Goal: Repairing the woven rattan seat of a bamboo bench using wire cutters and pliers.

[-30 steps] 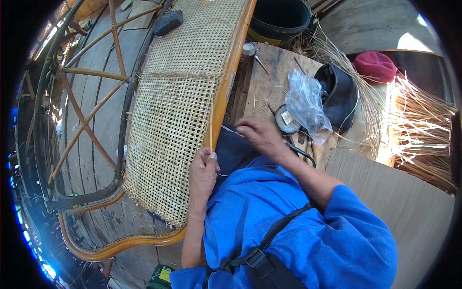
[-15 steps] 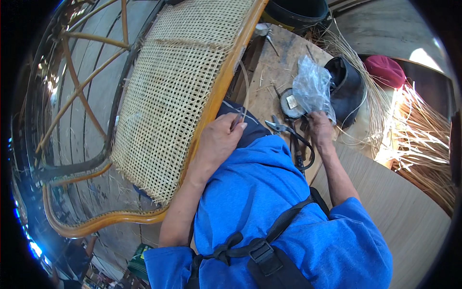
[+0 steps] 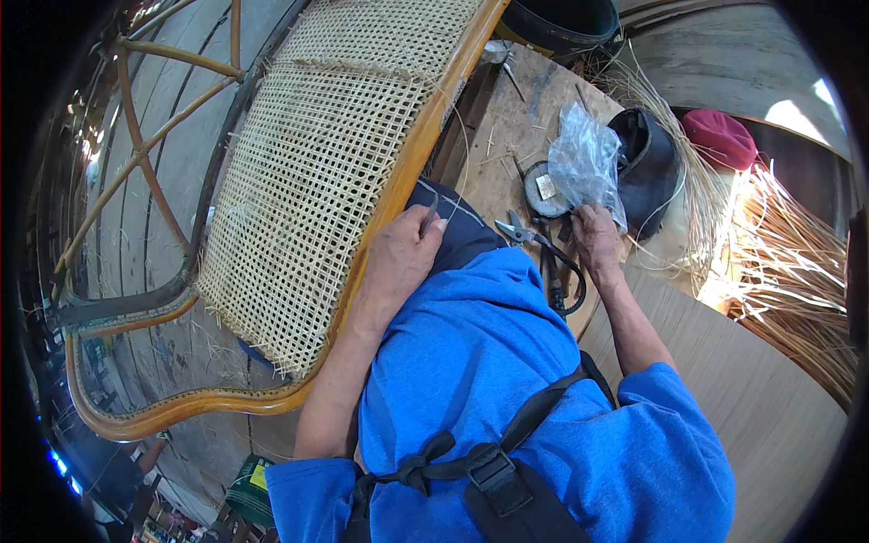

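Observation:
My left hand [image 3: 405, 249] is closed around a thin dark pointed tool [image 3: 431, 214], its exact kind unclear. A thin cane strand [image 3: 466, 154] curves down toward these fingers from the chair frame. Beside the hand rises the woven cane panel [image 3: 299, 181], set in a varnished wooden chair frame [image 3: 387, 204]. On the work board, my right hand [image 3: 596, 240] rests at the lower edge of a clear plastic bag [image 3: 584, 158]. Its fingers are curled; what they grip, if anything, is hidden. Pruning shears [image 3: 516, 232] lie just left of it.
A round grey tin [image 3: 541, 188] and a black container [image 3: 654, 167] stand beside the bag. Bundled cane strands [image 3: 787, 281] and a dark red cap [image 3: 720, 138] are at the right. A dark bucket [image 3: 561, 25] stands at the back. Scraps litter the wooden board [image 3: 507, 113].
My left hand has shifted slightly left and down, and its tool points more upright. The right hand has moved a little left, its fingers lower against the tools. The chair appears slightly shifted left.

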